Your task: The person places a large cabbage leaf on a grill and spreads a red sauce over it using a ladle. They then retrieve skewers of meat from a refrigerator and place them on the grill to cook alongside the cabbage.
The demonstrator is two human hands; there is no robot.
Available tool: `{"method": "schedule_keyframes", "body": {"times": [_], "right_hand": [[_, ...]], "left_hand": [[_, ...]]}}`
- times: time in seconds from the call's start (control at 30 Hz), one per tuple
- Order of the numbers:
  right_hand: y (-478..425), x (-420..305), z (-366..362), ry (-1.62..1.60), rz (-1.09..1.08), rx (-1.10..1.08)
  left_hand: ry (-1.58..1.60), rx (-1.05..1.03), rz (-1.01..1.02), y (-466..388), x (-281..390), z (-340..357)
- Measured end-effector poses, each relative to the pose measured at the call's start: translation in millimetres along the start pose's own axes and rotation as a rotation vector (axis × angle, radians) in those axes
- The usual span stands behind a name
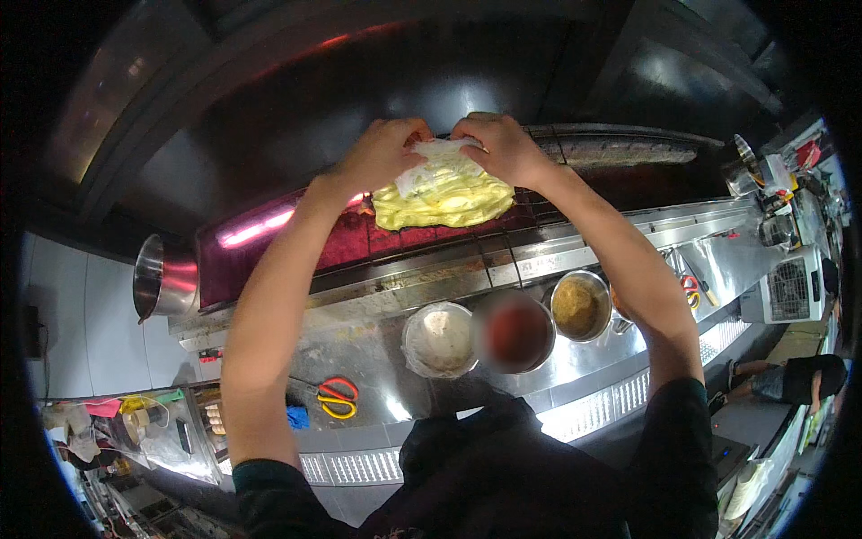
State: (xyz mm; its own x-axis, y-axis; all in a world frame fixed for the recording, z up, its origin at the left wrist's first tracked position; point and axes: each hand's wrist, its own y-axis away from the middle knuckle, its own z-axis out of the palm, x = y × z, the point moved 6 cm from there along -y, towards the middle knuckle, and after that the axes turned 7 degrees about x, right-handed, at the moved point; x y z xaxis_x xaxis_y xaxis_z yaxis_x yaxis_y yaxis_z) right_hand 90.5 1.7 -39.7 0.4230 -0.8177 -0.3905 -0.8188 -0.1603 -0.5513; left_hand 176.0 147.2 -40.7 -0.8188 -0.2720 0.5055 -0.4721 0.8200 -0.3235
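Both my hands are raised over the far side of a long grill with a red glow (350,239). My left hand (385,153) pinches the left upper edge of a thin white sheet (438,158), perhaps plastic or paper. The sheet's right upper edge is gripped by my right hand (500,149). Below and against the sheet hangs a soft, folded yellow mass (444,202), glossy and lumpy; its exact kind cannot be told. It is held in front of the grill's wire rack, and whether it touches the rack is unclear.
On the steel counter (363,367) stand a bowl with white contents (441,339), a bowl of red contents (517,335) and a pot of yellow-brown seasoning (579,306). Red-and-yellow-handled scissors (338,397) lie nearer. A steel pot (165,276) stands left; another person (798,381) is far right.
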Motion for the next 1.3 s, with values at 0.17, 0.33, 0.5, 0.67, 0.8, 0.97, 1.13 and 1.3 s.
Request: {"method": "schedule_keyframes", "body": {"times": [0.17,0.33,0.5,0.67,0.8,0.97,1.13,1.3], "right_hand": [[15,9,5,0.096,0.024,-0.126],[48,22,35,0.272,0.097,-0.441],[45,23,29,0.081,-0.024,-0.493],[28,46,41,0.069,0.048,-0.495],[9,61,52,0.219,0.187,-0.346],[1,74,51,0.410,0.196,-0.177],[23,31,40,0.287,0.069,-0.151],[38,23,65,0.321,-0.014,-0.330]], "left_hand": [[-0.098,-0.100,-0.033,-1,12,7],[-0.226,-0.221,0.096,29,-10,57],[-0.031,-0.438,-0.113,23,-6,50],[-0.095,-0.393,-0.089,7,-30,58],[-0.295,-0.158,-0.231,-7,-38,54],[-0.356,0.012,-0.288,-9,-45,55],[-0.350,0.053,0.015,18,-34,50],[-0.277,-0.207,-0.036,25,-27,65]]}}
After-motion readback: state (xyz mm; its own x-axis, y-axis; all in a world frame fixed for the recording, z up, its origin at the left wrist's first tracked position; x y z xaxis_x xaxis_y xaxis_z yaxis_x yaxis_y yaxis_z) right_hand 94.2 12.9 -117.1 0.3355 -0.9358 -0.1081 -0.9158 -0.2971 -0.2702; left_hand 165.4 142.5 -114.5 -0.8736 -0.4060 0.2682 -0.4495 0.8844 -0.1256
